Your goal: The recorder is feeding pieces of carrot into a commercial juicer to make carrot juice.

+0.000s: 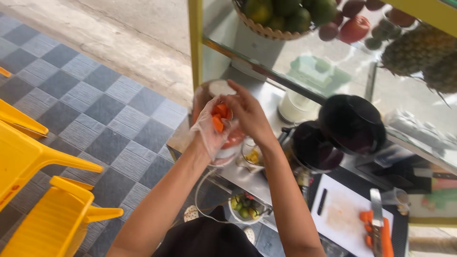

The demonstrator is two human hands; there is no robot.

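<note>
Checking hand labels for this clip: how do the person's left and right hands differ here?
The left hand wears a clear plastic glove and holds orange carrot pieces; the right hand is bare, its fingers reaching onto those pieces. Both are raised together over the steel counter.

Floor: grey tiles in a light-and-dark checker, ribbed surface. Beyond it a strip of bare concrete, pale and stained. Daylight, flat, no hard shadows.

Yellow plastic chairs at the left edge, stacked or set close together. Yellow post rises at the corner of a stall. Steel counter runs right from it, with a glass shelf above, reflecting.

On the shelf: woven basket of green fruit, loose red fruit, pineapples at far right.
</note>
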